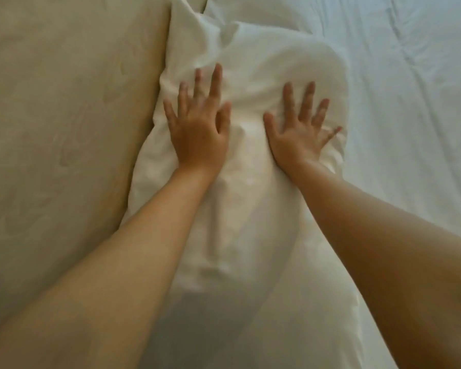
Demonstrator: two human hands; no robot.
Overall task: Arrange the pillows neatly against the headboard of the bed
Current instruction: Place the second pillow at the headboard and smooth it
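Two hands are laid flat on a white pillow [250, 107]. All fingers are spread wide, and nothing is pinched. The left hand [197, 131] is pressed near the pillow's left edge, the right hand [298, 131] near its right edge. The pillow is squeezed against a tan headboard [64, 129] on the left. A white sheet [410, 102] is seen on the right.

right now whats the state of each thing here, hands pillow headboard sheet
left hand: open, fingers spread, flat on the pillow
right hand: open, fingers spread, flat on the pillow
white pillow: creased, lying along the headboard
beige headboard: padded, touching the pillow's edge
white sheet: wrinkled
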